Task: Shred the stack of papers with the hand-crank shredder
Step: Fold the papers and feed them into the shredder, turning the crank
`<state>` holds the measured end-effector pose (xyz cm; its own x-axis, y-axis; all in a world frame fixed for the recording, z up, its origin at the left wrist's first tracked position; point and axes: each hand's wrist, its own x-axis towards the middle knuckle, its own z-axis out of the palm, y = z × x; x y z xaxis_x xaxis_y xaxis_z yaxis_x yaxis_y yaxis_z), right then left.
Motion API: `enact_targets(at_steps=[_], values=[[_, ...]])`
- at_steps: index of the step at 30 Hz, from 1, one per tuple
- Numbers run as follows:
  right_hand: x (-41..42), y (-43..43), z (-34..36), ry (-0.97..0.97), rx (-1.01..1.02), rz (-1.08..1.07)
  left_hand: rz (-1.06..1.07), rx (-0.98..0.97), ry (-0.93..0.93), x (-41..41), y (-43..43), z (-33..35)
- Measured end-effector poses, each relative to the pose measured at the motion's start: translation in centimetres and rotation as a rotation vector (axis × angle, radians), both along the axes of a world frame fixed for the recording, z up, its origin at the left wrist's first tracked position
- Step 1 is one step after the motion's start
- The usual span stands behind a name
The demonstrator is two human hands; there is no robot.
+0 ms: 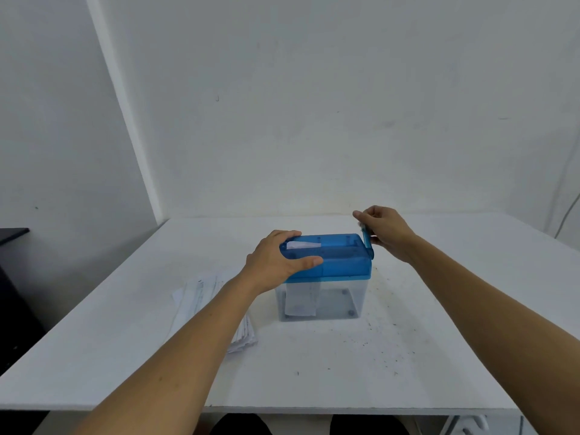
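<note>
So here's where we're at; the shredder (345,279) sits on the white table (423,356), blue top (342,255) over a see-through bin (342,301), and we'll place everything else off that. Our left hand (276,259) is clamped over the shredder's left end; thumb laid along the near face of the blue top, the other fingers hooked over its far edge, so it's gripping the thing rather than lying flat on it. Our right hand (386,229) is at the shredder's right end, fingers curled and pinching the crank handle (366,241); the crank stands nearly upright off the top right corner.

A small white bit of paper (303,245) pokes out of the slot on top of the shredder, just beside our left fingers; inside the bin, under that slot, a wider piece of paper (301,301) hangs down toward the bin floor; can't tell if it's cut into strips, too hazy through the plastic.

The stack of papers (201,296) lies flat on the table left of the shredder and a bit nearer to us; near it, not touching as far as we can tell; our left forearm crosses over it and hides a good part.

Dark specks (386,343) are scattered on the table right of the shredder and in front of it; way off to the shredder's left there's a black cabinet (12,277) past the table edge; far to its right a thin cable (568,215) runs down the wall (345,120).
</note>
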<state>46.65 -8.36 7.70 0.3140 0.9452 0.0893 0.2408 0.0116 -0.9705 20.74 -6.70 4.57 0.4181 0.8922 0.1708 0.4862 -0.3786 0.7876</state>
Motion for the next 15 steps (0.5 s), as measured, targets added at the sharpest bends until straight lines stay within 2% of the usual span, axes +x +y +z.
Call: enact_targets(at_steps=[5,10,15], values=[[-0.4,1.0,-2.6,-0.064,-0.076,-0.08,0.01,-0.005,-0.021,0.0,0.0,-0.2],[-0.6,0.4,-4.9,-0.037,-0.123,-0.106,0.014,-0.001,-0.018,0.0,0.1,-0.3],[-0.6,-2.3,-6.9,-0.19,-0.301,-0.06,0.022,0.006,-0.014,0.1,0.1,-0.3]])
